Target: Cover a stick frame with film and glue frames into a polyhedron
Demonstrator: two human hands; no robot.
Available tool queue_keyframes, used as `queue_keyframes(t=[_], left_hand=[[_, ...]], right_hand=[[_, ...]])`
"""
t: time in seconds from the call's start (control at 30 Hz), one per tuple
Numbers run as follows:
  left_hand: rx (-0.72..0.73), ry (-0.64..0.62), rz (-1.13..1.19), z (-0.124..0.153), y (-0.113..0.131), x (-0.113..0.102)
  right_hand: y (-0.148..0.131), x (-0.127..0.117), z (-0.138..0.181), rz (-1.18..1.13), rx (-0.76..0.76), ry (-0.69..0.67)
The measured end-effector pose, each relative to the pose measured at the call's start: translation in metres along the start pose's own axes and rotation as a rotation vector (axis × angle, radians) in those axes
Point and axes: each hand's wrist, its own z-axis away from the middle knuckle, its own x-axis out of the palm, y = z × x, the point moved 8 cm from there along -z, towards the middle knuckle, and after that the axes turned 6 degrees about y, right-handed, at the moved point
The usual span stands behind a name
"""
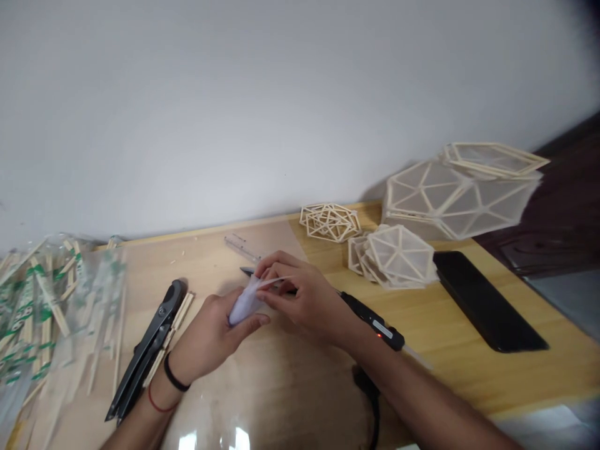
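Plain white wall behind us, and a wooden table point(469, 369) with a clear mat over the middle. Far left we had a heap of wrapped chopsticks point(42, 306), then black cutters point(145, 350) lying on a few bare sticks. Our left hand point(206, 337) was curled around a pale folded sheet point(246, 303), thumb pinning it underneath, and our right hand point(304, 297) pinched its top edge with narrow fingertips. Just behind the hands lay a clear ruler point(241, 247), and under the right wrist sat a black pen-shaped tool point(375, 322) with a red light on. That worried us: if it was hot, a dropped forearm or the thin sheet could've touched it and scorched. Further right sat bare stick frames point(330, 222), covered panels point(398, 256), a big covered shell point(457, 197) and a phone point(487, 300).
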Motion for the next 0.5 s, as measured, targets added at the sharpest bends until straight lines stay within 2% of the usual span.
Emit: queue_keyframes(t=[0.1, 0.27, 0.5], left_hand=[[-0.027, -0.006, -0.031, 0.000, -0.003, 0.002], [-0.032, -0.014, -0.048, 0.000, -0.005, 0.005], [-0.082, -0.042, -0.064, 0.000, -0.007, 0.008]], right_hand=[[0.004, 0.002, 0.000, -0.021, 0.026, -0.033], [0.011, 0.004, 0.000, -0.187, 0.074, -0.065], [0.014, 0.003, 0.001, -0.163, 0.121, -0.065]])
